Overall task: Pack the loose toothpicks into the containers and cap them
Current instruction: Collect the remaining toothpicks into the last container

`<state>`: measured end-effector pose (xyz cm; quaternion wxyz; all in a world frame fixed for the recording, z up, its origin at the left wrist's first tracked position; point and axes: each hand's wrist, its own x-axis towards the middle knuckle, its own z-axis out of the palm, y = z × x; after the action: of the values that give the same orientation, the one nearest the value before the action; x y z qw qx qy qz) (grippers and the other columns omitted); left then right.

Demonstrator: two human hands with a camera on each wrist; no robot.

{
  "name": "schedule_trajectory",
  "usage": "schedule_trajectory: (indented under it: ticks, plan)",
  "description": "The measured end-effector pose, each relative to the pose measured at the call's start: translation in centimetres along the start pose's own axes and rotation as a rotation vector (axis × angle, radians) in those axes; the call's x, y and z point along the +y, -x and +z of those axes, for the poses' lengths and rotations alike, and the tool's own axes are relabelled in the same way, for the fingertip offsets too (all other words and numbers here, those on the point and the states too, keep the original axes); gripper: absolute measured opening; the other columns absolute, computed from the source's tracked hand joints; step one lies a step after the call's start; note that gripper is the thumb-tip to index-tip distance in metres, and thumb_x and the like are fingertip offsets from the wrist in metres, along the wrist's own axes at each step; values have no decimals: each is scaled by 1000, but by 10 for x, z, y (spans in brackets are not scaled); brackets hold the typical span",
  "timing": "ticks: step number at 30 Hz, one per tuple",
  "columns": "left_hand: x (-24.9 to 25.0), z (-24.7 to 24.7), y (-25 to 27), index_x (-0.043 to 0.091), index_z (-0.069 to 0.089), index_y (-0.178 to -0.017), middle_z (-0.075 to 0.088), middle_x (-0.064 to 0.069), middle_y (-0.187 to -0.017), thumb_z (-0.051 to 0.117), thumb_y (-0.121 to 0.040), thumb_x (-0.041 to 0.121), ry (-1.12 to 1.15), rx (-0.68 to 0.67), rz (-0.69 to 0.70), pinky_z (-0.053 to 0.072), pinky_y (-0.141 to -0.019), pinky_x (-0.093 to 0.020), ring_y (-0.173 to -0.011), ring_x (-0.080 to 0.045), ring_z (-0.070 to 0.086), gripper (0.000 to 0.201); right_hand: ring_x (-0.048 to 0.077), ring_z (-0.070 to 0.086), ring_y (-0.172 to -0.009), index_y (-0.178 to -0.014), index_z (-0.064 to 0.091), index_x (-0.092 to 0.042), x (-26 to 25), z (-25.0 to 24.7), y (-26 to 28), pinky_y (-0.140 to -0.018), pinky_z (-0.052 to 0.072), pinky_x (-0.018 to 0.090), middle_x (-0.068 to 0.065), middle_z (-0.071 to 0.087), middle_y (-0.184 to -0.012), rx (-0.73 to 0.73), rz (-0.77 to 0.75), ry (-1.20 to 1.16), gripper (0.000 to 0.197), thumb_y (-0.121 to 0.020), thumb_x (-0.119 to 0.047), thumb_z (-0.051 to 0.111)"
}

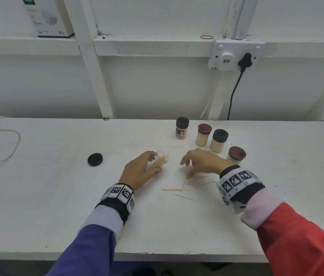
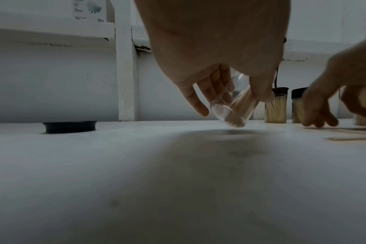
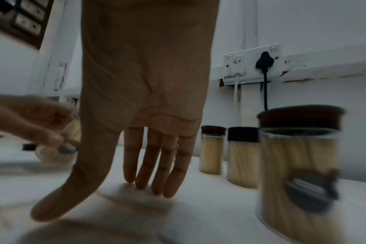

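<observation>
Four capped jars (image 1: 219, 140) of toothpicks are stood near the table's (image 1: 37, 206) back edge. A fifth open jar (image 1: 160, 161), part-filled, is gripped tilted by the left hand (image 1: 140, 169). The right hand (image 1: 201, 162), fingers spread and empty, is held over the loose toothpicks (image 1: 179, 190) toward the front edge. The black cap (image 1: 95, 159) is left unfitted. "30w" is read on a box (image 1: 45, 16)
</observation>
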<state>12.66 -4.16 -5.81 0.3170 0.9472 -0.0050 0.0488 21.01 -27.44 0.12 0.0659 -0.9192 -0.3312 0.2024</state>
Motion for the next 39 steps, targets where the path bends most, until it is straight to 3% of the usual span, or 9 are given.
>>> schedule_trajectory:
  ticks: [4, 7, 13, 18, 24, 29, 33, 37, 39]
  plan:
    - [1, 0, 0, 26, 50, -123, 56, 20, -112, 67, -86, 46, -2, -1, 7, 37, -82, -23, -99, 1, 50, 45, 14, 47, -96, -124, 60, -23, 19, 23, 16, -71, 35, 25, -5, 52, -109, -67, 46, 35, 62, -68, -30, 86]
    - [0, 0, 0, 27, 50, -123, 57, 19, -113, 67, -86, 46, -8, -8, 9, 38, -82, -24, -100, -1, 51, 45, 15, 53, -89, -113, 70, -17, 25, 28, 20, -64, 37, 19, -3, 60, -98, -7, 48, -11, 46, -70, -20, 85]
    - [-1, 0, 0, 27, 50, -123, 57, 19, -113, 67, -85, 47, 3, -13, 6, 42, -87, -25, -102, 0, 52, 46, 17, 65, -84, -93, 77, -16, 29, 31, 22, -72, 51, 24, 0, 73, -93, 57, 85, -39, 14, -80, -14, 75]
    - [2, 0, 1, 25, 51, -123, 57, 19, -111, 69, -84, 45, -9, -21, 11, 38, -84, -23, -100, 3, 49, 47, 13, 56, -79, -83, 66, -25, 27, 33, 24, -56, 31, 19, -10, 61, -85, 102, 55, 62, 4, -85, -24, 62]
    - [0, 0, 1, 24, 52, -124, 61, 14, -114, 70, -83, 46, -9, -38, 18, 42, -87, -26, -103, -4, 54, 50, 15, 50, -83, -90, 54, -22, 24, 38, 24, -64, 31, 24, -7, 54, -92, 44, 48, 68, 3, -88, -23, 56]
    - [-3, 1, 1, 24, 52, -125, 60, 16, -111, 71, -83, 45, -5, -35, 27, 46, -92, -33, -103, -8, 57, 51, 15, 56, -89, -99, 69, -22, 23, 33, 23, -69, 34, 24, -6, 64, -99, 142, 32, 55, 13, -91, -21, 59]
    - [-5, 2, 0, 25, 53, -123, 60, 16, -110, 71, -82, 46, 6, -36, 38, 47, -93, -36, -103, -7, 58, 49, 15, 56, -87, -92, 73, -20, 19, 33, 20, -68, 34, 24, -3, 69, -96, 157, 48, 52, 10, -87, -19, 66]
    - [-5, 2, 0, 27, 53, -122, 61, 16, -111, 68, -80, 52, 17, -39, 40, 47, -94, -36, -105, -6, 58, 51, 14, 51, -81, -92, 66, -21, 19, 36, 21, -61, 30, 22, -7, 61, -91, 137, 69, 48, 10, -88, -19, 57]
    - [-5, 2, 0, 26, 53, -122, 61, 16, -111, 63, -76, 57, 20, -41, 40, 48, -94, -36, -105, -6, 58, 56, 15, 49, -84, -93, 58, -19, 18, 38, 22, -66, 33, 24, -6, 54, -93, 76, 75, 29, 7, -90, -19, 52]
